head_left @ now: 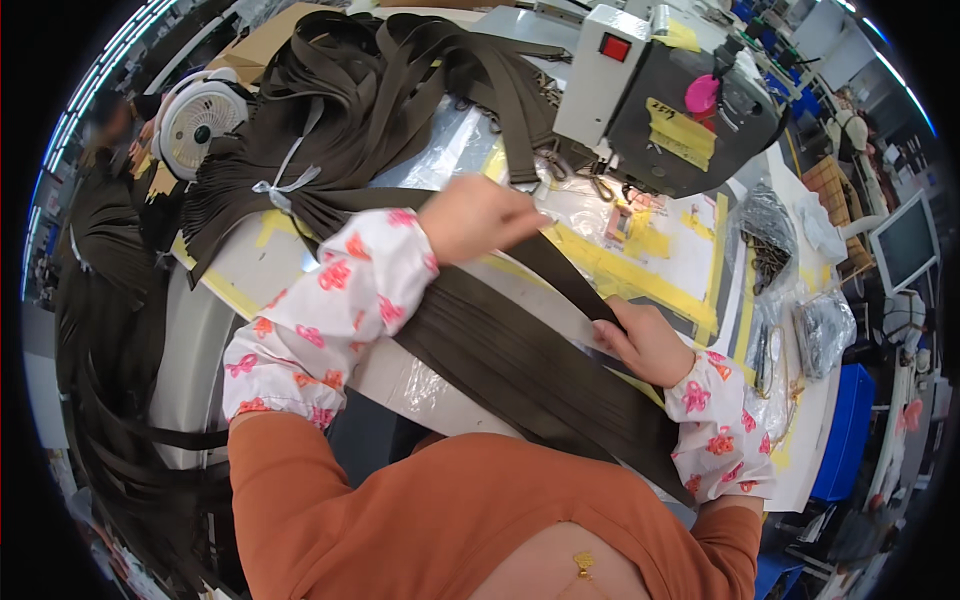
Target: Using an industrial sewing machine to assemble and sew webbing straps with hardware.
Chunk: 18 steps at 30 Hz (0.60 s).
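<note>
A long dark olive webbing strap [565,275] runs diagonally across the table in front of the machine. My right hand [645,340] grips it between thumb and fingers. My left hand [480,220], slightly blurred, is closed in a pinch right above the strap; what sits between its fingertips, if anything, is too small to make out. Below both hands a flat row of dark straps [530,365] lies side by side along the near table edge. To the left, a strap bundle [330,150] is tied with a white strip [288,190].
A sewing machine [665,105] with a red switch stands beyond my hands. Metal hooks [600,188] lie by it. A white fan [203,125] is at the far left, above hanging straps [110,300]. Plastic bags [822,330] and a blue bin [843,432] are on the right.
</note>
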Motion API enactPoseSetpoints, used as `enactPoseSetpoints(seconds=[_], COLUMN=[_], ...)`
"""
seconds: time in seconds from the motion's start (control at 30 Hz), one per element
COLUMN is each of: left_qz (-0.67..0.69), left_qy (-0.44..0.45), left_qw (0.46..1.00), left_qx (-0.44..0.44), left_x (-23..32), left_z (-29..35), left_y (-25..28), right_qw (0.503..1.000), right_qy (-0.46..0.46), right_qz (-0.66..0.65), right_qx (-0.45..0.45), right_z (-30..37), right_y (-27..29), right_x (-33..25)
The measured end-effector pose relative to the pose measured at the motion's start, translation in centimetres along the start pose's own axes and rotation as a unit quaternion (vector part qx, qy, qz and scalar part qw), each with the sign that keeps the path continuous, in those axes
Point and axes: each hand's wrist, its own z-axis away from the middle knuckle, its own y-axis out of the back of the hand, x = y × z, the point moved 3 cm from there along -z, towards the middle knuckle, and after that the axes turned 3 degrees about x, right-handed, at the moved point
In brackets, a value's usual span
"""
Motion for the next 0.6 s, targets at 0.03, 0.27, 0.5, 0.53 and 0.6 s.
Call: enactPoseSetpoints(seconds=[0.03, 0.27, 0.5, 0.53, 0.6], left_qz=[0.013, -0.442, 0.252, 0.236, 0.206], left_qy=[0.023, 0.009, -0.103, -0.088, -0.022], left_qw=[1.0, 0.897, 0.926, 0.929, 0.935], left_qx=[0.012, -0.014, -0.262, -0.27, -0.286], left_x=[-2.1, -7.4, 5.7, 5.9, 5.7], left_z=[-0.9, -4.9, -4.1, -4.6, -5.4], left_y=[1.4, 4.5, -6.1, -6.8, -7.9], right_qw=[0.991, 0.92, 0.874, 0.945, 0.998], right_qy=[-0.056, -0.182, -0.135, -0.066, -0.041], right_qz=[-0.104, -0.31, -0.428, -0.28, -0.053], right_qx=[-0.065, -0.154, -0.186, -0.155, -0.007], right_z=[0.2, -0.8, -2.1, -1.6, -0.3], right_y=[0.4, 0.7, 1.6, 2.9, 6.0], right_x=[1.1, 3.3, 2.5, 3.4, 6.5])
